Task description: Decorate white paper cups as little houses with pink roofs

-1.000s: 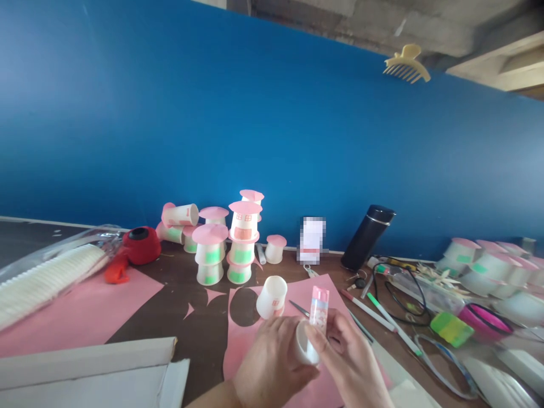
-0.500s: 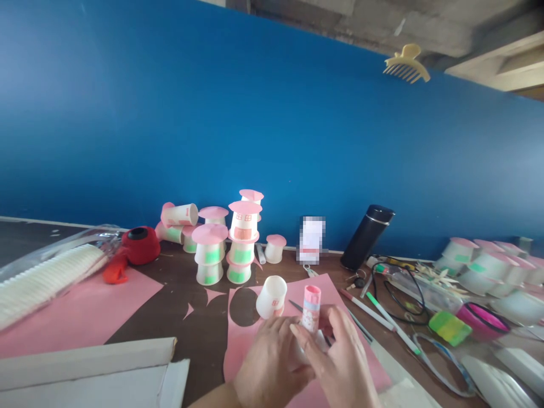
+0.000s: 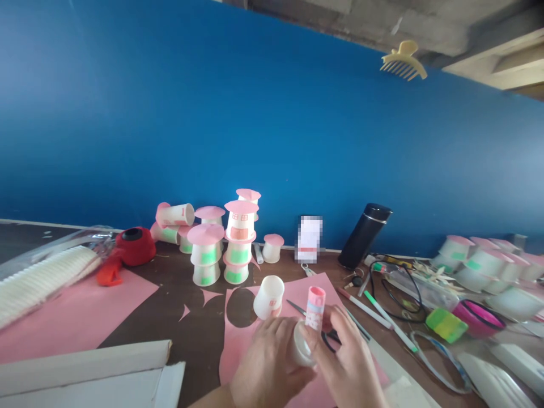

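Observation:
My left hand [image 3: 266,360] is wrapped round a white paper cup [image 3: 302,347], its round end turned up toward me. In my right hand [image 3: 346,360] is a pink and white glue stick [image 3: 315,309], held between thumb and fingers right at the cup's edge. Whether the glue touches the cup is hidden by my fingers. Just beyond, another paper cup [image 3: 269,297] with red drawn windows stands on pink paper [image 3: 244,351] that has a round hole cut in it. Scissors [image 3: 296,307] lie partly under my right hand.
Decorated cups with pink discs [image 3: 240,224] are stacked at the back. A phone [image 3: 309,239] and a black flask [image 3: 365,235] lean near the blue wall. Markers [image 3: 391,322] and a pink pouch [image 3: 478,320] lie right. Left are sleeved cups [image 3: 51,283], a red tape dispenser [image 3: 135,246] and cardboard [image 3: 89,368].
The cup in my left hand has tilted so more of its round end shows. The glue stick has shifted slightly right, and more of the scissors is visible.

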The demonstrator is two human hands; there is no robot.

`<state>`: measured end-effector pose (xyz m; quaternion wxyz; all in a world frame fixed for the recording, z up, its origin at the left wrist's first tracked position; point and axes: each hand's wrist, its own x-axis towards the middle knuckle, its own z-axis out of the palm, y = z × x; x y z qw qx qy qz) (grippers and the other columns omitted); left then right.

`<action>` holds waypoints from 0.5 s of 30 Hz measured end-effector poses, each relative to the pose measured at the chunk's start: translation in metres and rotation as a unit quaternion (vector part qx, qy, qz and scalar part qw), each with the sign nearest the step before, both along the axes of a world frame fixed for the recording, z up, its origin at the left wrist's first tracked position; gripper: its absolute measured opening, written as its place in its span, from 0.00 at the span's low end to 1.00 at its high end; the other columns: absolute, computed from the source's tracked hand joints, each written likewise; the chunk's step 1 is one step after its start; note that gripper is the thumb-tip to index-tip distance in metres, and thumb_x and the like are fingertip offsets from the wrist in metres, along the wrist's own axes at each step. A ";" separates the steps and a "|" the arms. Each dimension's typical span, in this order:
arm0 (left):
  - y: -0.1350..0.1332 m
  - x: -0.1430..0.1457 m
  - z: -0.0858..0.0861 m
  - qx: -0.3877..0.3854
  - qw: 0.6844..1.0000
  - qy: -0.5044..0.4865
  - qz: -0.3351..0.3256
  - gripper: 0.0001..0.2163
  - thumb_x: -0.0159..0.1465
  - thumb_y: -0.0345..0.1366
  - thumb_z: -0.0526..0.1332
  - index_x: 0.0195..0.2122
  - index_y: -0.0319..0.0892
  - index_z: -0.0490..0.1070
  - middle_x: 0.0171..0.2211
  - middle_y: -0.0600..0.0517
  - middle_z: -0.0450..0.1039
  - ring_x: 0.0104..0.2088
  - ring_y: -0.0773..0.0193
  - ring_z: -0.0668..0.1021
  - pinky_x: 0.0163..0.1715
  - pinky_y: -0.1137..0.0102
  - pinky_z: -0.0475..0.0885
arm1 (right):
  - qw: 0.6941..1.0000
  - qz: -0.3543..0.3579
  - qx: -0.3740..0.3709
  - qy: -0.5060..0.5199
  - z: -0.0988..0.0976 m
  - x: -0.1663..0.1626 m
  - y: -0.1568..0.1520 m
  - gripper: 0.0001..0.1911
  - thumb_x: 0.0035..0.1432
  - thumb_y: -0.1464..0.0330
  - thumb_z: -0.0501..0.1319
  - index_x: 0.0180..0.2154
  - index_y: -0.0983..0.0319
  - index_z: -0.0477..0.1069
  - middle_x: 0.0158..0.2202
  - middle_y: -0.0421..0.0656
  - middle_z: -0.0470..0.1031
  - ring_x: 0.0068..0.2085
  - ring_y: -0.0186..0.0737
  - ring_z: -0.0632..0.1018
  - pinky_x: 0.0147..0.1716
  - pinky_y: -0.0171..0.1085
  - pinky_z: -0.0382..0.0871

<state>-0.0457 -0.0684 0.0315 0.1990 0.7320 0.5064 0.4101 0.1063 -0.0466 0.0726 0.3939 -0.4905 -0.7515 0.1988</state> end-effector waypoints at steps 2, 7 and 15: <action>0.001 0.001 -0.004 0.018 1.000 0.011 0.012 0.22 0.52 0.31 0.64 0.49 0.45 0.65 0.44 0.47 0.76 0.45 0.51 0.76 0.49 0.49 0.72 | 0.998 0.001 0.050 -0.040 -0.002 -0.003 0.002 0.09 0.61 0.59 0.59 0.37 0.57 0.68 0.34 0.43 0.73 0.36 0.45 0.75 0.36 0.43 0.70; 0.001 0.002 -0.006 0.063 0.998 0.023 0.012 0.23 0.52 0.30 0.63 0.50 0.47 0.64 0.45 0.48 0.76 0.45 0.52 0.77 0.51 0.50 0.71 | 0.991 0.017 0.120 -0.063 0.000 -0.007 0.002 0.07 0.62 0.63 0.59 0.43 0.54 0.69 0.37 0.42 0.74 0.39 0.47 0.75 0.37 0.45 0.70; -0.001 0.001 0.002 0.008 1.000 0.004 0.013 0.20 0.50 0.32 0.66 0.45 0.47 0.67 0.40 0.50 0.77 0.41 0.51 0.77 0.47 0.51 0.72 | 0.998 0.044 0.032 0.043 0.002 0.007 -0.006 0.09 0.62 0.65 0.59 0.46 0.56 0.68 0.40 0.44 0.78 0.41 0.44 0.80 0.40 0.39 0.75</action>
